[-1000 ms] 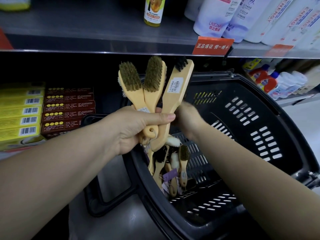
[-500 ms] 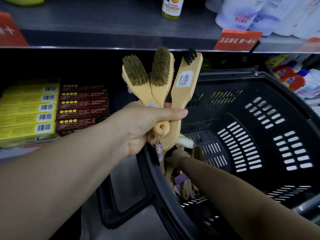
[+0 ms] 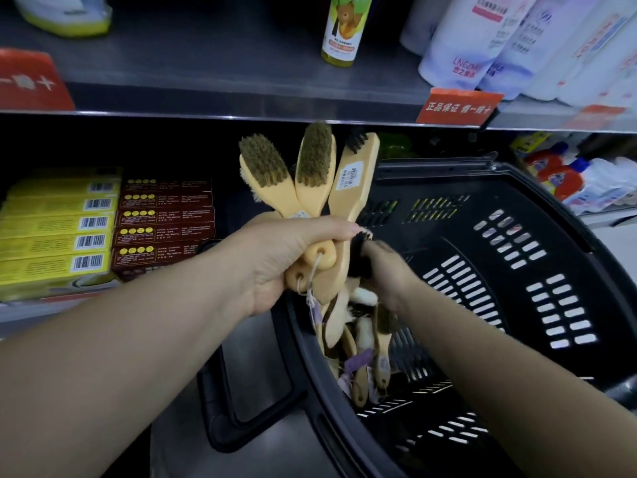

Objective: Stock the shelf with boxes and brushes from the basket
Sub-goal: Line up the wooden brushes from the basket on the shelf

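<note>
Brushes [image 3: 312, 167] fan above clenched left grip [image 3: 275, 263]; right grip [image 3: 387, 276] blurred, seemingly holding dark brush [image 3: 358, 251].

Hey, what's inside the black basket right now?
A pile of wooden-handled brushes with purple tags lies in the black basket. The right hand reaches in, gripping a black-bristled brush. The left hand and its brush bundle hide the pile's top. No boxes show.

The right hand [image 3: 387, 276] is motion-blurred beside the held brushes [image 3: 310, 181], its grip unreadable.
</note>
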Demonstrator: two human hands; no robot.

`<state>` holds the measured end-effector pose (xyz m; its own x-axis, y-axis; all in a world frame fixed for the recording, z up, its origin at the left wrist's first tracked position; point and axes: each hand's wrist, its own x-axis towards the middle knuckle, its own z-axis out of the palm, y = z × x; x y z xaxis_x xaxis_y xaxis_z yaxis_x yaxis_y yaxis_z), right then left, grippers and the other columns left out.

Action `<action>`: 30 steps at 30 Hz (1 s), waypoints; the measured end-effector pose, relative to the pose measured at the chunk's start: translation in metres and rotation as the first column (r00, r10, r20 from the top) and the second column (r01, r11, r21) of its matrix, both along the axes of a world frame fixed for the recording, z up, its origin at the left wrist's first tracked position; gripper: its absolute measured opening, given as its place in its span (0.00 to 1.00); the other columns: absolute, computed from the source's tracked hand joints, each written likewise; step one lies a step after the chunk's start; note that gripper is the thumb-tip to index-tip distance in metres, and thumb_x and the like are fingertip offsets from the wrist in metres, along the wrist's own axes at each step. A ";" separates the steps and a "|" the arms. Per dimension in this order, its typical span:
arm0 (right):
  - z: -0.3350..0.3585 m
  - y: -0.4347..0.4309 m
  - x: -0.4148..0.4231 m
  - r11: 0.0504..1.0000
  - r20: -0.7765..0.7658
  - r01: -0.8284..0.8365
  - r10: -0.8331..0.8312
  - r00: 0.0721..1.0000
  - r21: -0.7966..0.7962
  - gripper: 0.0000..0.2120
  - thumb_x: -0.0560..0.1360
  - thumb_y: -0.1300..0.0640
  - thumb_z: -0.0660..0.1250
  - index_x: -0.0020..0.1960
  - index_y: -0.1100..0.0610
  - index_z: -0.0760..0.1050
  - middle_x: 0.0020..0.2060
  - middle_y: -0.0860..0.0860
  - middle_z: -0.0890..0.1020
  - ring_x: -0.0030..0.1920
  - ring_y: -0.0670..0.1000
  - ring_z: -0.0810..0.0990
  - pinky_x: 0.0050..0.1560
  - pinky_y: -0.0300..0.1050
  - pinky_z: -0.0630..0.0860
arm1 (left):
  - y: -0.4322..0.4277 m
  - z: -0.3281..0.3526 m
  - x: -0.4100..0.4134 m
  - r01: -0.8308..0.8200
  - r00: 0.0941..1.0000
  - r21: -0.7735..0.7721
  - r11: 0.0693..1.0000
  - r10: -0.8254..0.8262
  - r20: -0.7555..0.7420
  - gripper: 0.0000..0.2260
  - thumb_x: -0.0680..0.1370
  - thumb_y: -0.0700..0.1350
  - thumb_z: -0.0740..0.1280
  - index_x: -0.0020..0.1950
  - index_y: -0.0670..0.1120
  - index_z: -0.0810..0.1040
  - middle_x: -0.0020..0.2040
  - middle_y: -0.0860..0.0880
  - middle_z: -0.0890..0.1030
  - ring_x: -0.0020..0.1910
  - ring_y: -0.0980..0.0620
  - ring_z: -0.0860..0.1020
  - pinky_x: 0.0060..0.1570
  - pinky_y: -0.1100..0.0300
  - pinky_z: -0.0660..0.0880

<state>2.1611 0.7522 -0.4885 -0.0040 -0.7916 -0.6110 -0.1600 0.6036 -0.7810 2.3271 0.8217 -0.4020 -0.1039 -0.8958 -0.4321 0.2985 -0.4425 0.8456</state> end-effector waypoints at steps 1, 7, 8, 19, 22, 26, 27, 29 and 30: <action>0.024 0.000 0.000 0.999 0.113 0.028 -0.023 0.993 -0.039 0.14 0.77 0.57 0.56 0.60 0.62 0.71 0.54 0.61 0.77 0.51 0.59 0.76 0.52 0.53 0.75 | 0.001 0.001 0.001 -0.025 1.000 0.006 1.000 0.025 0.003 0.07 0.69 0.42 0.74 0.44 0.43 0.81 0.29 0.51 0.80 0.27 0.56 0.78 0.27 0.66 0.72; 0.116 0.025 0.012 0.970 0.571 0.224 -0.132 0.811 -0.095 0.15 0.76 0.47 0.59 0.49 0.57 0.76 0.33 0.51 0.76 0.33 0.49 0.75 0.33 0.43 0.78 | 0.010 0.007 0.002 -0.140 0.990 -0.027 0.990 0.140 -0.002 0.12 0.66 0.42 0.76 0.48 0.46 0.81 0.40 0.49 0.84 0.40 0.52 0.81 0.41 0.57 0.78; 0.124 0.031 0.018 0.973 0.575 0.210 -0.121 0.809 -0.091 0.15 0.74 0.45 0.63 0.46 0.56 0.78 0.33 0.50 0.76 0.33 0.48 0.74 0.30 0.40 0.76 | 0.013 0.008 0.003 -0.158 0.987 -0.024 0.987 0.159 0.007 0.11 0.67 0.43 0.76 0.48 0.47 0.82 0.40 0.49 0.84 0.39 0.53 0.81 0.38 0.58 0.78; 0.129 0.053 0.093 0.991 0.713 0.049 -0.124 0.690 0.125 0.12 0.74 0.53 0.64 0.45 0.64 0.75 0.35 0.56 0.79 0.34 0.50 0.77 0.34 0.43 0.80 | 0.047 0.004 0.056 -0.482 0.876 0.033 0.876 0.480 0.043 0.07 0.70 0.38 0.73 0.41 0.49 0.78 0.27 0.56 0.81 0.26 0.56 0.78 0.29 0.63 0.72; 0.114 0.053 0.118 0.995 0.683 -0.030 -0.045 0.729 0.098 0.12 0.77 0.51 0.62 0.48 0.61 0.71 0.36 0.59 0.82 0.32 0.52 0.80 0.38 0.46 0.81 | 0.053 -0.006 0.082 -0.562 0.823 0.030 0.826 0.556 0.115 0.08 0.70 0.39 0.73 0.41 0.49 0.77 0.34 0.51 0.81 0.34 0.50 0.77 0.39 0.54 0.70; 0.096 0.048 0.140 0.998 0.584 -0.043 0.004 0.812 0.053 0.10 0.78 0.53 0.60 0.52 0.60 0.70 0.46 0.63 0.82 0.43 0.55 0.82 0.47 0.49 0.78 | 0.060 -0.020 0.099 -0.599 0.800 0.126 0.790 0.591 0.103 0.07 0.71 0.38 0.72 0.43 0.47 0.76 0.37 0.47 0.79 0.33 0.48 0.75 0.33 0.57 0.71; 0.094 0.047 0.141 0.998 0.575 -0.043 0.005 0.818 0.053 0.12 0.78 0.53 0.60 0.54 0.62 0.71 0.49 0.63 0.81 0.47 0.55 0.82 0.47 0.49 0.78 | 0.061 -0.021 0.099 -0.582 0.813 0.154 0.798 0.577 0.080 0.07 0.72 0.38 0.72 0.45 0.45 0.76 0.37 0.46 0.78 0.33 0.48 0.75 0.30 0.59 0.73; 0.091 0.044 0.140 0.997 0.552 -0.063 0.028 0.833 0.044 0.15 0.78 0.52 0.60 0.55 0.64 0.72 0.52 0.62 0.79 0.52 0.56 0.80 0.48 0.48 0.78 | 0.060 -0.022 0.094 -0.531 0.845 0.173 0.829 0.533 0.039 0.08 0.72 0.38 0.71 0.49 0.44 0.76 0.35 0.46 0.78 0.32 0.49 0.75 0.26 0.61 0.73; 0.090 0.043 0.139 0.996 0.533 -0.078 0.048 0.845 0.033 0.15 0.78 0.52 0.60 0.54 0.63 0.73 0.51 0.60 0.78 0.53 0.56 0.79 0.49 0.48 0.78 | 0.059 -0.022 0.091 -0.519 0.853 0.169 0.838 0.522 0.035 0.08 0.72 0.39 0.71 0.49 0.44 0.76 0.34 0.47 0.78 0.31 0.50 0.74 0.25 0.62 0.71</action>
<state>2.2998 0.7949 -0.3981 0.3818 -0.7467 -0.5446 0.2316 0.6478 -0.7258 2.4183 0.8806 -0.4242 0.3512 -0.7344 -0.5807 0.5342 -0.3522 0.7685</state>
